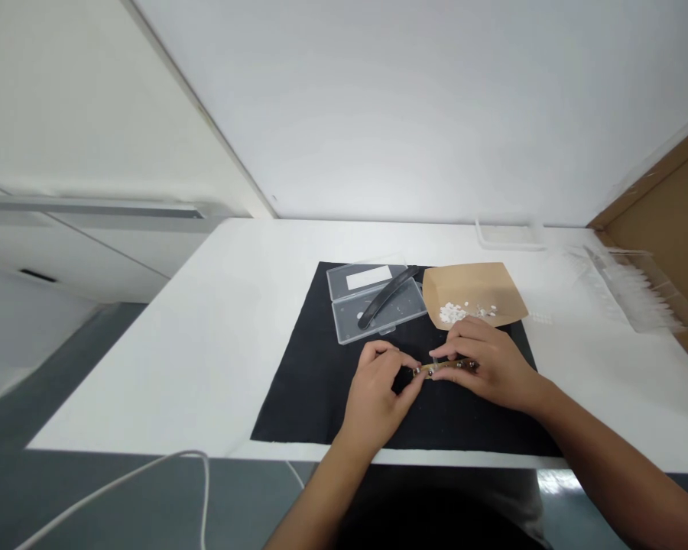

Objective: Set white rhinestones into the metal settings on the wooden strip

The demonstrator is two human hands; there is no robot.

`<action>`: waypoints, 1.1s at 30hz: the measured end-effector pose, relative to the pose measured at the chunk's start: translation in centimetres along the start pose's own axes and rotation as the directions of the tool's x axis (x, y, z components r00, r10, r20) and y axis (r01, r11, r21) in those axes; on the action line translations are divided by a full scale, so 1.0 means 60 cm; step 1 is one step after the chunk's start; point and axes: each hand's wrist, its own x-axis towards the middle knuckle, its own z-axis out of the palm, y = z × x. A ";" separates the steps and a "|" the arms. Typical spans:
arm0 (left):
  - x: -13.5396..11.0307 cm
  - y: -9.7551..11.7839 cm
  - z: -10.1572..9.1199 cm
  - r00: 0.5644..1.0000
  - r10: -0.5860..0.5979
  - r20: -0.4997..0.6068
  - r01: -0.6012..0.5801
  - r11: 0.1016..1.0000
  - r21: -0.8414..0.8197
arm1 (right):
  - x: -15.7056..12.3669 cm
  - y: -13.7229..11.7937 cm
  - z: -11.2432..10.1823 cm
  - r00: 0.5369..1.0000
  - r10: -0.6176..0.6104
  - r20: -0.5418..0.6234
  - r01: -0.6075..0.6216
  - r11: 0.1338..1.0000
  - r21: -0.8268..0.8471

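My left fingers [408, 362]: pinching studded strip [463, 363], toward front edge of surface [149, 367]; right fingers [462, 348]: on it, grip unclear. Beyond: clear box [400, 309] bearing black bar [387, 298]; cardboard tray [475, 283], white bits [451, 312].

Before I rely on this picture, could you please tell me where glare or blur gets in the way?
In the head view, glare brightens the floor below the white table; in the head view, the clear plastic pieces at far right look smeared; in the head view, the narrow strip at the fingers shows, but its details are too small to read.
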 end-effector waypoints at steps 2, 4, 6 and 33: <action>0.000 -0.001 0.000 1.000 0.000 -0.007 0.000 1.000 -0.012 | 0.000 0.001 0.002 1.000 0.006 -0.015 -0.006 1.000 -0.002; -0.001 -0.004 0.001 1.000 -0.012 -0.016 0.012 1.000 -0.021 | 0.000 -0.002 0.006 1.000 0.014 -0.009 -0.014 1.000 0.009; -0.002 -0.006 0.001 0.999 -0.027 -0.028 0.026 0.999 -0.023 | 0.002 -0.007 0.012 1.000 0.016 0.013 -0.017 1.000 0.015; -0.007 -0.010 0.000 0.993 -0.116 -0.011 0.114 0.987 -0.114 | 0.015 -0.023 0.031 0.997 0.023 0.068 -0.018 0.998 -0.062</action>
